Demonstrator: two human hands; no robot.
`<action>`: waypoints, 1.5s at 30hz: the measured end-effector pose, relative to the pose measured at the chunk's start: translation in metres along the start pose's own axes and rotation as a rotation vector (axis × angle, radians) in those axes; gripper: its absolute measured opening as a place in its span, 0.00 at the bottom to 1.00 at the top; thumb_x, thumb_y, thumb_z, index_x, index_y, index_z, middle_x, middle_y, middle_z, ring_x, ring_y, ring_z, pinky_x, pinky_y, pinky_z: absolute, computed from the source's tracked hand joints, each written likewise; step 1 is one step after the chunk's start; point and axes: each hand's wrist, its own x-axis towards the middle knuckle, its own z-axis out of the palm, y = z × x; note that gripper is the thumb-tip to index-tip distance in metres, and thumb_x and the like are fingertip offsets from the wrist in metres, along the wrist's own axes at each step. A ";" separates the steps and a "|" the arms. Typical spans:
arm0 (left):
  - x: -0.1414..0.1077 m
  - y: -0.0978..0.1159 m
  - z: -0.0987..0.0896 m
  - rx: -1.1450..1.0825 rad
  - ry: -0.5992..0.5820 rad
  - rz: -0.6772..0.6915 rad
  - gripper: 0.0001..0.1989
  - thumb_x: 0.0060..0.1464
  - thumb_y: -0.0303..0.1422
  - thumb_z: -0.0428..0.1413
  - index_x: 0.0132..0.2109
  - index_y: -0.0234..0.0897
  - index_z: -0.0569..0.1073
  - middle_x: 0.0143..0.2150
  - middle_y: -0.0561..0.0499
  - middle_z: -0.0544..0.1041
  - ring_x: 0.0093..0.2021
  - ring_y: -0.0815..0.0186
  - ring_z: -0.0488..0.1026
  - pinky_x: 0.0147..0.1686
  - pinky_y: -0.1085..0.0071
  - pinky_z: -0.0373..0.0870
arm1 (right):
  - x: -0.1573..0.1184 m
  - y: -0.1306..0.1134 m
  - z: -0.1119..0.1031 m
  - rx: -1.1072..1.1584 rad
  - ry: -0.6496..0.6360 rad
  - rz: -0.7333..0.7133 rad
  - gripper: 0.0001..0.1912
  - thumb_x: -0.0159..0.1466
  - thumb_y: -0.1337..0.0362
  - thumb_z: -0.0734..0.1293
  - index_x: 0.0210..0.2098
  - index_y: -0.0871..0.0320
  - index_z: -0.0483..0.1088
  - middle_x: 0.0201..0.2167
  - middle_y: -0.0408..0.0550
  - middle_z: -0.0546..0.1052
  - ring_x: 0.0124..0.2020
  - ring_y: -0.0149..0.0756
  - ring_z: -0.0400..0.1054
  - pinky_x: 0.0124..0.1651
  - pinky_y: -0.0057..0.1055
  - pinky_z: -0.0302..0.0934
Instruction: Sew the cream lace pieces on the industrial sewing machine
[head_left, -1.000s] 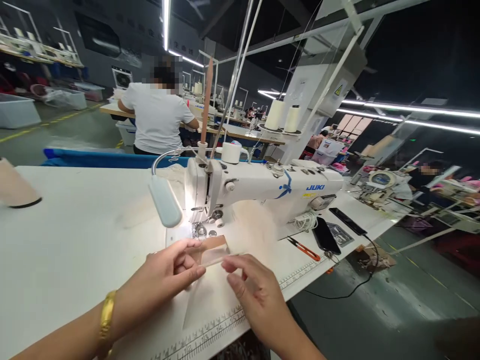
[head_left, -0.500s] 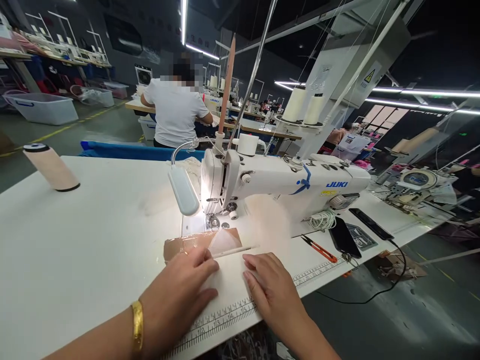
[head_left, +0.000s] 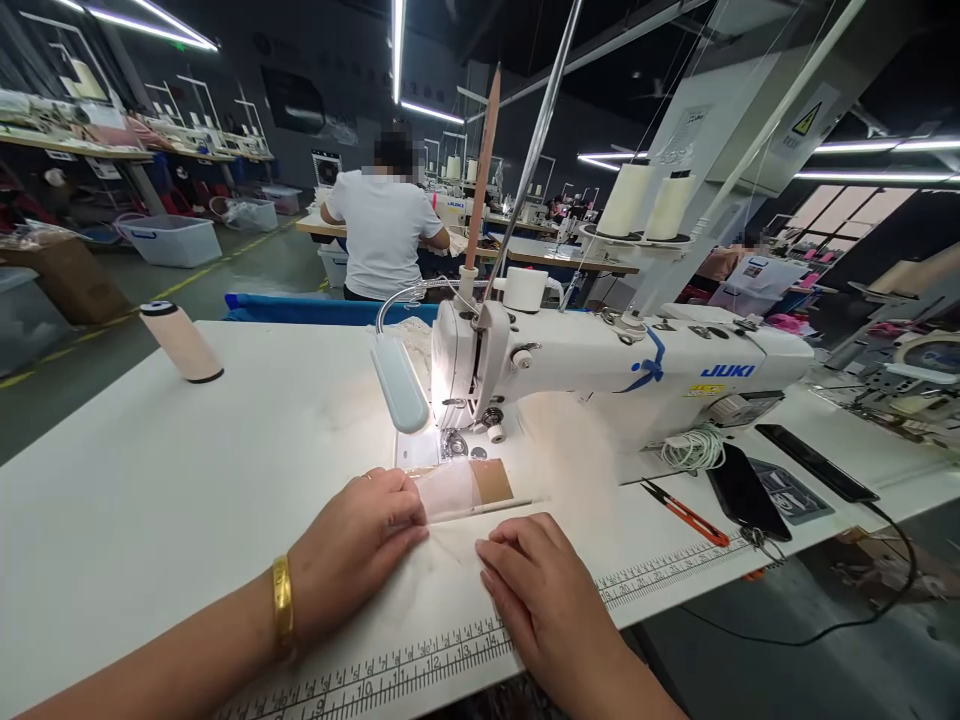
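A sheer white fabric (head_left: 450, 548) lies on the sewing table just in front of the sewing machine (head_left: 570, 350). My left hand (head_left: 360, 550), with a gold bracelet at the wrist, is closed on its left part, thumb against the fingers. Curled fingers of my right hand (head_left: 544, 590) pinch the fabric's right side near the table edge. Beyond the hands, a brown flat piece (head_left: 493, 482) shows below the needle area, partly covered by white sheer cloth. A thin pale strip (head_left: 499, 506) runs along its near side. The fingertips' exact hold is partly hidden.
A peach thread cone (head_left: 182, 343) stands at the left. Orange thread snips (head_left: 686, 515), a black phone (head_left: 746, 490) and coiled cord (head_left: 694, 450) lie at the right. A printed ruler (head_left: 435, 660) follows the front edge. A person in a white shirt (head_left: 384, 230) sits ahead.
The view has turned left, so the scene sits further right. My left hand has shifted left relative to the machine, and the white cloth now covers more of the brown piece's left part.
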 end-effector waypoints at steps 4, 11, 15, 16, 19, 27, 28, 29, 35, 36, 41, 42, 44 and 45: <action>0.007 -0.004 -0.007 -0.091 -0.019 -0.051 0.18 0.69 0.41 0.49 0.32 0.40 0.73 0.34 0.51 0.75 0.38 0.59 0.71 0.41 0.63 0.66 | 0.001 0.000 0.000 0.017 0.002 0.001 0.14 0.73 0.74 0.63 0.54 0.55 0.72 0.44 0.53 0.76 0.43 0.46 0.68 0.42 0.40 0.69; 0.011 0.001 -0.021 -0.139 -0.034 -0.229 0.21 0.66 0.48 0.47 0.34 0.39 0.74 0.37 0.49 0.77 0.38 0.58 0.73 0.40 0.63 0.68 | 0.000 0.001 0.001 0.048 -0.002 -0.006 0.13 0.74 0.75 0.62 0.53 0.56 0.72 0.44 0.53 0.75 0.43 0.46 0.67 0.41 0.39 0.68; 0.008 0.009 -0.026 -0.113 -0.074 -0.197 0.21 0.67 0.49 0.45 0.33 0.40 0.69 0.34 0.49 0.75 0.35 0.59 0.71 0.37 0.64 0.66 | 0.005 0.000 -0.008 0.161 -0.004 0.027 0.10 0.76 0.71 0.63 0.50 0.53 0.73 0.44 0.51 0.75 0.46 0.45 0.68 0.45 0.40 0.68; 0.007 0.014 -0.027 -0.107 -0.096 -0.157 0.21 0.68 0.48 0.44 0.33 0.40 0.68 0.33 0.50 0.75 0.34 0.59 0.70 0.36 0.65 0.65 | 0.009 -0.002 -0.013 0.209 0.012 0.049 0.09 0.76 0.68 0.64 0.52 0.52 0.73 0.48 0.51 0.75 0.50 0.46 0.69 0.50 0.42 0.68; 0.004 0.034 -0.036 -0.188 -0.231 -0.044 0.18 0.69 0.44 0.46 0.33 0.40 0.67 0.32 0.52 0.75 0.33 0.62 0.69 0.36 0.67 0.65 | 0.027 -0.010 -0.029 0.461 -0.070 0.187 0.20 0.75 0.56 0.71 0.64 0.46 0.69 0.61 0.50 0.73 0.62 0.50 0.64 0.65 0.47 0.61; 0.031 0.034 -0.061 -0.375 -0.334 -0.171 0.22 0.66 0.51 0.52 0.31 0.40 0.66 0.28 0.55 0.66 0.29 0.66 0.61 0.29 0.71 0.59 | 0.076 0.004 -0.011 1.119 -0.463 0.558 0.18 0.65 0.49 0.78 0.37 0.56 0.73 0.30 0.42 0.76 0.33 0.34 0.67 0.38 0.30 0.58; 0.035 0.027 -0.060 -0.417 -0.332 -0.204 0.23 0.65 0.53 0.53 0.32 0.40 0.66 0.28 0.56 0.65 0.28 0.67 0.60 0.28 0.71 0.58 | 0.079 0.008 -0.006 1.076 -0.443 0.532 0.17 0.67 0.50 0.77 0.36 0.56 0.73 0.31 0.42 0.77 0.33 0.34 0.68 0.39 0.31 0.59; 0.038 0.021 -0.058 -0.472 -0.337 -0.234 0.23 0.63 0.55 0.54 0.33 0.40 0.67 0.28 0.56 0.64 0.28 0.67 0.60 0.28 0.71 0.58 | 0.081 0.012 -0.003 1.035 -0.424 0.512 0.16 0.68 0.50 0.76 0.36 0.56 0.73 0.32 0.43 0.77 0.35 0.35 0.69 0.41 0.32 0.59; 0.041 0.002 -0.045 -0.572 -0.327 -0.319 0.24 0.54 0.57 0.60 0.37 0.38 0.72 0.27 0.56 0.67 0.28 0.67 0.62 0.28 0.71 0.61 | 0.083 0.021 0.003 0.918 -0.353 0.481 0.20 0.70 0.44 0.71 0.37 0.56 0.72 0.36 0.45 0.77 0.40 0.40 0.70 0.45 0.35 0.60; 0.041 0.002 -0.044 -0.559 -0.307 -0.329 0.24 0.54 0.57 0.60 0.36 0.39 0.72 0.27 0.56 0.67 0.28 0.67 0.62 0.28 0.71 0.61 | 0.083 0.021 0.002 0.911 -0.346 0.475 0.21 0.70 0.43 0.70 0.38 0.56 0.73 0.36 0.45 0.76 0.39 0.39 0.69 0.44 0.34 0.60; 0.038 0.006 -0.043 -0.539 -0.256 -0.367 0.24 0.55 0.57 0.58 0.36 0.39 0.72 0.26 0.57 0.64 0.26 0.67 0.61 0.27 0.72 0.60 | 0.083 0.015 0.004 0.853 -0.323 0.539 0.19 0.62 0.48 0.76 0.41 0.54 0.74 0.35 0.42 0.70 0.34 0.35 0.62 0.36 0.31 0.57; 0.038 0.006 -0.043 -0.532 -0.250 -0.365 0.24 0.56 0.57 0.58 0.35 0.39 0.72 0.26 0.57 0.63 0.26 0.67 0.60 0.27 0.72 0.59 | 0.083 0.014 0.005 0.841 -0.315 0.552 0.17 0.62 0.50 0.76 0.39 0.54 0.73 0.34 0.41 0.69 0.33 0.34 0.61 0.36 0.30 0.56; 0.037 0.007 -0.043 -0.507 -0.236 -0.349 0.24 0.57 0.57 0.57 0.35 0.39 0.71 0.25 0.57 0.62 0.27 0.67 0.59 0.27 0.72 0.57 | 0.084 0.013 0.006 0.835 -0.287 0.551 0.15 0.63 0.52 0.74 0.35 0.55 0.70 0.33 0.40 0.68 0.33 0.34 0.60 0.37 0.31 0.55; 0.037 0.007 -0.042 -0.494 -0.227 -0.338 0.24 0.57 0.57 0.56 0.35 0.39 0.71 0.26 0.57 0.62 0.27 0.67 0.58 0.27 0.72 0.56 | 0.085 0.012 0.007 0.840 -0.273 0.540 0.14 0.64 0.52 0.73 0.34 0.55 0.69 0.32 0.40 0.68 0.33 0.34 0.60 0.38 0.31 0.55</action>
